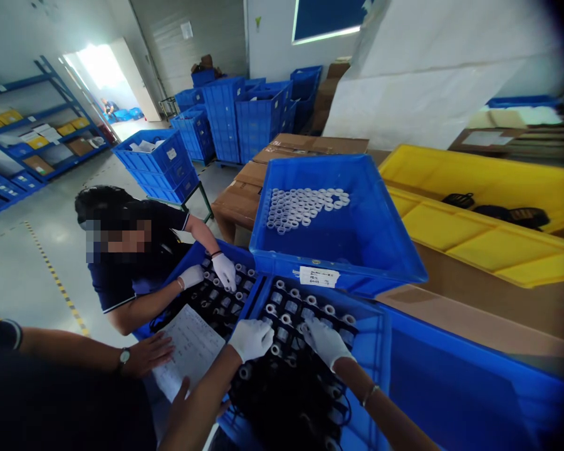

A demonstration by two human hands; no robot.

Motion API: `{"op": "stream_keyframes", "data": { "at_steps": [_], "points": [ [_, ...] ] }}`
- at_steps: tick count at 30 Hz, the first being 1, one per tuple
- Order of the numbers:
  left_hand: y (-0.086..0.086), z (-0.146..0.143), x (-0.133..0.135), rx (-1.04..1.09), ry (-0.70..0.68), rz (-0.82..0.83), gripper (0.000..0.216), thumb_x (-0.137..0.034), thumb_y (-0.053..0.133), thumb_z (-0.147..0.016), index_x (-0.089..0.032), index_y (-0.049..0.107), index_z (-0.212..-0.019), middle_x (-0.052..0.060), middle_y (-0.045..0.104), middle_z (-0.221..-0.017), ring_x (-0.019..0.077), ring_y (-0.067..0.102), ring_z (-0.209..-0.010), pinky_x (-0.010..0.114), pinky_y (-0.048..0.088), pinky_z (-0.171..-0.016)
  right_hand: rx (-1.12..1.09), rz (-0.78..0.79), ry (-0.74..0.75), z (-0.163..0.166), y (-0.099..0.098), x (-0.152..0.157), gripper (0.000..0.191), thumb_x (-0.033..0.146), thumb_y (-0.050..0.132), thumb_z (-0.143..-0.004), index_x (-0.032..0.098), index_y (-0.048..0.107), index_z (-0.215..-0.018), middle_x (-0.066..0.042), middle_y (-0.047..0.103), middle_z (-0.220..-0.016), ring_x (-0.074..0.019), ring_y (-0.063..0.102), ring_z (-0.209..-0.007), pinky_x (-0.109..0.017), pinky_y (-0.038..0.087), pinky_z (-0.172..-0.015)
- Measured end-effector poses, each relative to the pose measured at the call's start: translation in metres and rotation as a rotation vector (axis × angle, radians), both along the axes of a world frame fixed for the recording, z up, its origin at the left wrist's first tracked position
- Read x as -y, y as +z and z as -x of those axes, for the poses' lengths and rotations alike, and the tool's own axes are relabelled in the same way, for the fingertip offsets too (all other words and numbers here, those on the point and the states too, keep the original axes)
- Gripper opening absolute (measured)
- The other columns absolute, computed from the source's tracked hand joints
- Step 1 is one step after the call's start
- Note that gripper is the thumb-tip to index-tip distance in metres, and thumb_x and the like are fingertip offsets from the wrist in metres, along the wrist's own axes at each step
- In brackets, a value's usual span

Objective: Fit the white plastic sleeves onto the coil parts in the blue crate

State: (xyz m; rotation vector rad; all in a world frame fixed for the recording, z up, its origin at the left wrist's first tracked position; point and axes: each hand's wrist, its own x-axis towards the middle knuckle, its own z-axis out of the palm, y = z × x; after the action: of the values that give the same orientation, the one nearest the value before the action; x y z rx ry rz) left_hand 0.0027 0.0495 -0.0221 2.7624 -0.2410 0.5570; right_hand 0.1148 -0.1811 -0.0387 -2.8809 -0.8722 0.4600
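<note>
Status: looks part done, judging by the layout. Work bin [378,360], lower ctr of frame, has black parts [282,401] in it; white rings [329,310] sit in fairly neat rows across its upper half. Lower half is mostly dark tangle w/ only a few rings showing, so prob. the less finished end, but shadow's heavy & can't confirm. Stock of loose rings [289,213] lies in upper blue bin [324,244], ctr-right of frame, left side of its floor, rest of floor mostly bare.

Grip: L hand [251,340], white glove, fingers curled, resting over left side of the rows, touching parts; can't tell if it's pinching one. R hand [328,341], also gloved, fingers half extended, tips down among rings/parts right of ctr; contact yes, hold unclear, tips hidden.

Nearby: co-worker [117,282], left of frame, both gloved hands in adj. bin [239,253] w/ similar parts. Another person's bare hand [153,352], lower left, on paper sheet [195,338].
</note>
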Motion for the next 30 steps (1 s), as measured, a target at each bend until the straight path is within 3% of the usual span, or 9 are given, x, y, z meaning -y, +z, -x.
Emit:
{"op": "stream_keyframes", "data": {
  "at_steps": [14, 22, 30],
  "points": [
    [-0.003, -0.001, 0.0, 0.01, 0.003, 0.002, 0.016, -0.024, 0.051, -0.086, -0.02, 0.057, -0.072, -0.001, 0.063, -0.062, 0.0119, 0.058, -0.055, 0.031, 0.032, -0.052, -0.009, 0.087, -0.014, -0.006, -0.005, -0.023, 0.033, 0.043, 0.057, -0.092, 0.014, 0.061, -0.108, -0.005, 0.064, -0.101, -0.0163, 0.062, -0.088, -0.037, 0.055, -0.079],
    [-0.005, 0.0, 0.0, 0.016, 0.003, -0.007, 0.017, -0.024, 0.051, -0.086, -0.02, 0.055, -0.069, -0.001, 0.062, -0.06, 0.012, 0.057, -0.055, 0.03, 0.029, -0.053, 0.009, 0.063, 0.064, -0.011, -0.002, -0.017, 0.041, 0.044, 0.059, -0.09, 0.018, 0.057, -0.122, -0.009, 0.058, -0.125, -0.0223, 0.058, -0.108, -0.046, 0.049, -0.094],
    [-0.006, -0.001, -0.001, 0.039, -0.001, -0.008, 0.016, -0.023, 0.051, -0.086, -0.02, 0.056, -0.071, -0.001, 0.063, -0.062, 0.0119, 0.057, -0.056, 0.03, 0.03, -0.052, -0.039, 0.112, 0.056, -0.013, -0.005, -0.017, 0.039, 0.045, 0.057, -0.091, 0.015, 0.06, -0.116, -0.009, 0.062, -0.115, -0.0197, 0.06, -0.1, -0.042, 0.052, -0.089]
  ]
}}
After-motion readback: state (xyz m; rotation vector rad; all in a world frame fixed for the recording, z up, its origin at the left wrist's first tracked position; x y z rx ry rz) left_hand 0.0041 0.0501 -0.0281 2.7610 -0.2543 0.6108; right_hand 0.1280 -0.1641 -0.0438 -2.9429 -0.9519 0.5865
